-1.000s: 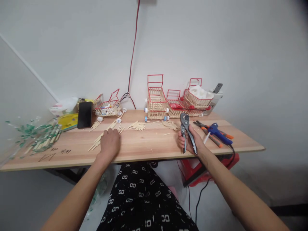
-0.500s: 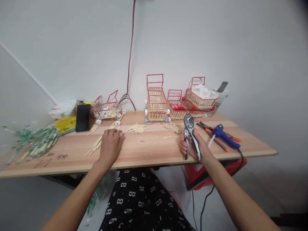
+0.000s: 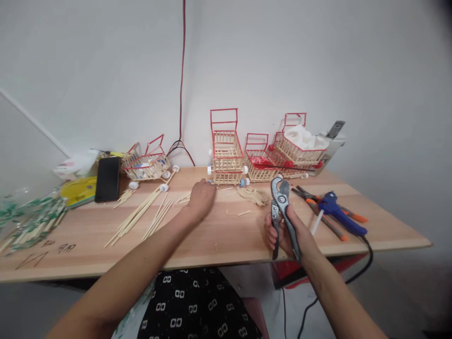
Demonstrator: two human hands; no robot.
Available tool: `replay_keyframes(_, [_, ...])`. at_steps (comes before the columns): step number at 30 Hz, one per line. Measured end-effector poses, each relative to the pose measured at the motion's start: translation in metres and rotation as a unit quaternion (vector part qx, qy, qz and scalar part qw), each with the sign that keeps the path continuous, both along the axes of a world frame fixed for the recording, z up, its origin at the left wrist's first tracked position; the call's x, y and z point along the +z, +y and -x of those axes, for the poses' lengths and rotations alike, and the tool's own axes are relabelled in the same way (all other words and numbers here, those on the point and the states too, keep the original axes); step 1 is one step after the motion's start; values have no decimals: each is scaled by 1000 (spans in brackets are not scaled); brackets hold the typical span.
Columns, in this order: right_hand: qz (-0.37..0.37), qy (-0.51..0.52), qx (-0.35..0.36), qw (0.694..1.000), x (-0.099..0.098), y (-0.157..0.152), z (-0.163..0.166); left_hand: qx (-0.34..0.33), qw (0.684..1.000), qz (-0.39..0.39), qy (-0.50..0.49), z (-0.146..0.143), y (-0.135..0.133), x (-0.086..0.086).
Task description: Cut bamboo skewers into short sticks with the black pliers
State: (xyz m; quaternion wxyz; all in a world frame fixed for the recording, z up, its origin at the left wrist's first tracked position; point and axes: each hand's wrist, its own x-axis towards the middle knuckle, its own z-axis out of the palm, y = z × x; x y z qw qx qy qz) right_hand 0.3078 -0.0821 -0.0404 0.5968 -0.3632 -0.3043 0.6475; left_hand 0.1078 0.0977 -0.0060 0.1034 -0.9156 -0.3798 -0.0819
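Note:
My right hand (image 3: 287, 230) holds a grey metal pipe cutter (image 3: 281, 200) upright near the table's front edge. Its hooked jaw points away from me, and its two handles stand apart. Further left, my left hand (image 3: 202, 200) is over the pile of short wooden sticks (image 3: 184, 197), its fingers curled down and the tips hidden behind the hand. Just beyond that hand stands a small stick-built shopping cart (image 3: 227, 162) with red trim and white and blue wheels. Long thin sticks (image 3: 136, 216) and a smaller bundle of sticks (image 3: 157, 219) lie left of my forearm.
More little carts (image 3: 148, 162) line the wall, one holding white tissue (image 3: 303, 137). A blue glue gun (image 3: 341, 214) and orange-handled pliers (image 3: 326, 219) lie at right. A phone (image 3: 108, 179), a yellow packet (image 3: 78, 190) and wrapped sticks (image 3: 38, 221) are at left. Stick scraps (image 3: 254, 195) lie mid-table.
My left hand has moved right, from the long sticks to the pile of short ones. A small bundle of sticks now shows where it was. My right hand still holds the pipe cutter.

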Motion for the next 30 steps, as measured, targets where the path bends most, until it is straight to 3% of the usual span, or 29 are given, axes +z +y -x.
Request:
replay_keyframes(4, [5,5,11,1000,-3,0,-1,3,1000,6,26,-12,11,-10])
replay_keyframes(8, [16,6,13,1000,-4,0,-3,-7,1000,10,14,-18,12,-9])
replay_keyframes(13, [17,3,21,1000,-4,-1,-3,-24,998,-12,-49,-28,-6,-2])
replay_keyframes(18, [4,-6,10,1000,-5,-3,-2,-34,999,-2,-10,-50,-23,-7])
replay_keyframes(24, [-10,-31,6,999,-2,-2,-1,-1,999,13,-45,-72,-24,-10])
replay_keyframes(30, [-24,-35,-5,999,-2,-3,1,30,998,21,-52,-73,-19,-13])
